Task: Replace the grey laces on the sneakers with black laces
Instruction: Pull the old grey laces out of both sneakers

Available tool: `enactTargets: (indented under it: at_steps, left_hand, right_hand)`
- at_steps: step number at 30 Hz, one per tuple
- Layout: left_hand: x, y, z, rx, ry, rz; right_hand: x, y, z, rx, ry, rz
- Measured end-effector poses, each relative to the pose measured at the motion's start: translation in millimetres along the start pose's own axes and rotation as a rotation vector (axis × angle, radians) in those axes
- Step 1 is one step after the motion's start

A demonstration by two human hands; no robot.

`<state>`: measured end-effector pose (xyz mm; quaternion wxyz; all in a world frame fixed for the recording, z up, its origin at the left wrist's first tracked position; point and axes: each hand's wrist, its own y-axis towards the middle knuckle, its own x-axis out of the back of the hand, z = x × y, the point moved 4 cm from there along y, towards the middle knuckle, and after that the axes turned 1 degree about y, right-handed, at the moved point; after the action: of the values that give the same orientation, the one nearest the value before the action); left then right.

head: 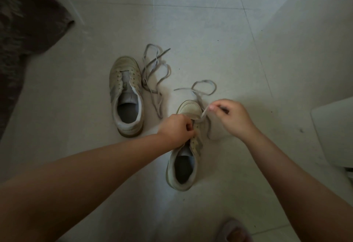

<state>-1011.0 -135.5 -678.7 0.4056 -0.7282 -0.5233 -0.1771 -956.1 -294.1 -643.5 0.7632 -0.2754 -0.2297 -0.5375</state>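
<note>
Both hands are seen in the head view: L hand (176,130) is curled on the near sneaker (186,146) at its eyelets; R hand (232,119) pinches a grey lace (204,114) drawn up from it. Second sneaker (126,96) is set unlaced to the left on the tiled floor (210,41); its removed lace (155,73) lies just beside it.

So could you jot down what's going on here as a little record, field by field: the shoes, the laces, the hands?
left sneaker: on the floor, lace already out
loose grey lace: lying on the tiles beside that sneaker
right sneaker: still partly laced
grey lace being removed: runs from the shoe's eyelets, looping on the floor
left hand: grips the right sneaker at its eyelets
right hand: pinches the lace, pulling it up
black laces: none visible
</note>
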Motion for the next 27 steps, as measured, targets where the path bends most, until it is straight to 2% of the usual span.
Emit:
enactTargets:
  at_steps: [2, 4, 7, 11, 15, 18, 21, 23, 27]
  left_hand:
    - [1.8, -0.9, -0.6, -0.002, 0.002, -0.002]
    - [3.4, -3.1, -4.4, -0.035, 0.066, -0.042]
    - [5.8, -4.6, -15.1, -0.079, 0.145, -0.154]
    - [4.5, 3.1, -26.3, -0.100, 0.136, -0.187]
    - [5.0, 6.9, -18.1, -0.061, 0.076, -0.207]
    - [7.9, 7.8, -7.3, -0.013, 0.092, -0.173]
    - [10.3, 8.6, -2.8, -0.007, 0.050, -0.153]
    - [10.1, 8.2, -4.3, -0.034, 0.054, -0.125]
    - [11.2, 10.6, -7.0, -0.066, 0.074, -0.149]
  right_hand:
    - [10.6, 1.4, 2.1, -0.101, 0.201, -0.115]
    - [12.7, 1.7, -2.0, -0.202, 0.319, -0.147]
    - [6.5, 2.2, -2.1, -0.307, 0.522, -0.091]
    - [-7.7, 1.8, 16.8, -0.411, 1.048, 0.020]
    - [0.9, 5.4, 17.7, -0.484, 1.249, -0.062]
    - [6.4, 7.7, 5.1, -0.490, 1.100, -0.158]
    - [-0.8, 3.9, -9.6, -0.358, 0.476, -0.129]
    - [-13.3, 0.1, -12.3, -0.309, 0.218, -0.029]
    - [-28.6, 0.2, -13.6, -0.297, 0.202, 0.072]
